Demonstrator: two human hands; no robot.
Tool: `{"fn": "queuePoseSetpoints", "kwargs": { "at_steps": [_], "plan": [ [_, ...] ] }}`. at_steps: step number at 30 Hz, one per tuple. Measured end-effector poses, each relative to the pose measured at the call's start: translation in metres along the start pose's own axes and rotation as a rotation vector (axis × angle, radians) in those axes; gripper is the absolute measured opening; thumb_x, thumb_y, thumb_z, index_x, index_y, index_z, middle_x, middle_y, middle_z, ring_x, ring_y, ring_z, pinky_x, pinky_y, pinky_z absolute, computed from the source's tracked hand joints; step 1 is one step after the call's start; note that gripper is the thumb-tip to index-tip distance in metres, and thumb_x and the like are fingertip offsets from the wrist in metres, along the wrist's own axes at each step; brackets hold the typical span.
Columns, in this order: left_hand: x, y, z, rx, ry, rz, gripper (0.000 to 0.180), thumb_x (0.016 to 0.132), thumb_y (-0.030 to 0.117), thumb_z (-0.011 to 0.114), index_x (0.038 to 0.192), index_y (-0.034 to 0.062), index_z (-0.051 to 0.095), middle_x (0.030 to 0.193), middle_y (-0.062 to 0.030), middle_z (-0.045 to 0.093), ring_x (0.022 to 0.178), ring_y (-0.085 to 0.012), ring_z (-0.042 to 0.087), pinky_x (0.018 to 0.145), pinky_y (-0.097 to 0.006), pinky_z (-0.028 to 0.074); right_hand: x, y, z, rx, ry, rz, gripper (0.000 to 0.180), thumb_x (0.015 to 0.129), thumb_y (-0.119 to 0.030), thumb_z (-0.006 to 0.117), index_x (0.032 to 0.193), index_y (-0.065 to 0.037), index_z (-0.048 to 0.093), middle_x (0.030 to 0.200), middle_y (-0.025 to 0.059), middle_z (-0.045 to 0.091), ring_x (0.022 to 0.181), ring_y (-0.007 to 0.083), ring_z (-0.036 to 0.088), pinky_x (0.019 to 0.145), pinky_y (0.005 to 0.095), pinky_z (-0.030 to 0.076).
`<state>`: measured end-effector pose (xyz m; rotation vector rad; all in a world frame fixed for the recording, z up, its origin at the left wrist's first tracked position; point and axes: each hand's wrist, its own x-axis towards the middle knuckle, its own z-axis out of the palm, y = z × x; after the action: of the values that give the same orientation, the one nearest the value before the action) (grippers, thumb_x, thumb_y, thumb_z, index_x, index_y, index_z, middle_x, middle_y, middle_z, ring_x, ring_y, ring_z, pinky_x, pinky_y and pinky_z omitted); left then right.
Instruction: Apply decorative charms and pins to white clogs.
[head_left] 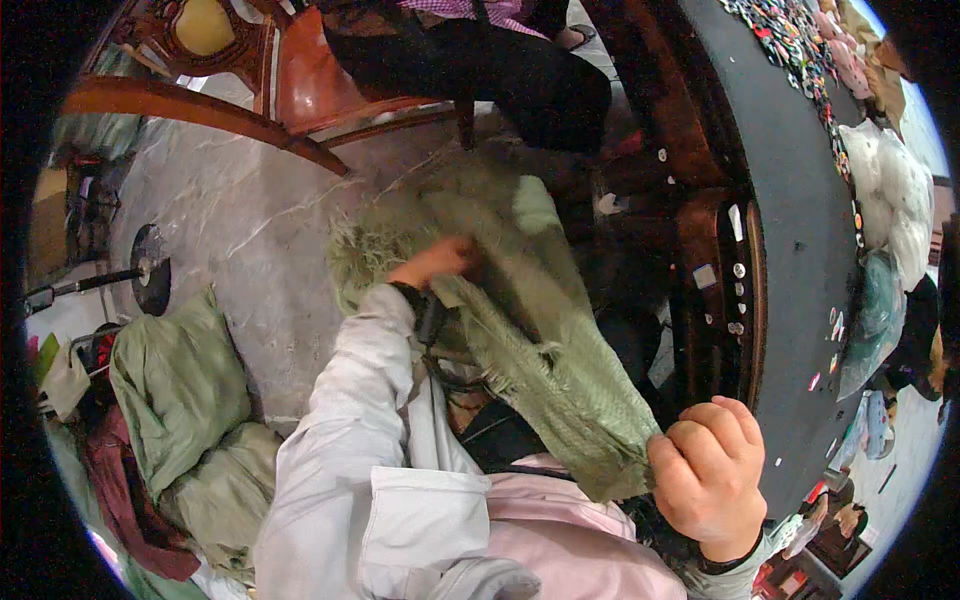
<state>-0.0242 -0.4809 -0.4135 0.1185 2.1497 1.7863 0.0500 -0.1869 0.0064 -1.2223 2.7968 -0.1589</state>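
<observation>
A green woven sack (570,390) with frayed edges stretches across the space in front of me, slack and wrinkled. My right hand (710,470) is closed in a fist round its near right end, beside the dark table's edge. Farther off, my left hand (440,262) is at the sack's opened, folded part, against the cloth. Motion smears its fingers, and whether they grip the fabric cannot be made out. The sack's far part lies over the floor, with a loose fringe on its left side and a paler patch at its far right.
A dark table (790,200) runs along my right, bearing many small colourful pieces and clear plastic bags (890,200). A wooden chair (330,90) stands ahead, near a person's dark-clothed leg (480,75). Filled green sacks (180,390) and a black round-ended stand (150,270) are at left.
</observation>
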Motion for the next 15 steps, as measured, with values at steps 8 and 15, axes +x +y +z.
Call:
{"fn": "queuePoseSetpoints", "kwargs": {
  "at_steps": [8,15],
  "plan": [
    [-0.055,-0.001,0.051,-0.651,0.204,-0.584,0.024,0.083,0.021,0.067,0.098,0.0027,0.068,0.088,-0.0081,0.066,0.086,-0.0261,0.065,0.075,-0.034,0.05,-0.013,0.019,0.003,0.033,0.071,0.14,0.026,0.053,-0.012,0.06,0.076,-0.003,0.055,0.073,0.01,0.055,0.075,0.0295,0.058,0.071,0.0446,0.049],
    [-0.083,-0.105,0.031,0.576,0.193,-0.56,0.064,0.082,0.038,0.07,0.131,0.0032,0.05,0.102,-0.0132,0.068,0.093,-0.034,0.065,0.085,-0.041,0.052,-0.014,0.022,0.006,0.06,0.067,0.13,0.031,0.048,-0.012,0.063,0.077,-0.002,0.055,0.073,0.0099,0.055,0.074,0.0297,0.057,0.072,0.0456,0.048]
  ]
}}
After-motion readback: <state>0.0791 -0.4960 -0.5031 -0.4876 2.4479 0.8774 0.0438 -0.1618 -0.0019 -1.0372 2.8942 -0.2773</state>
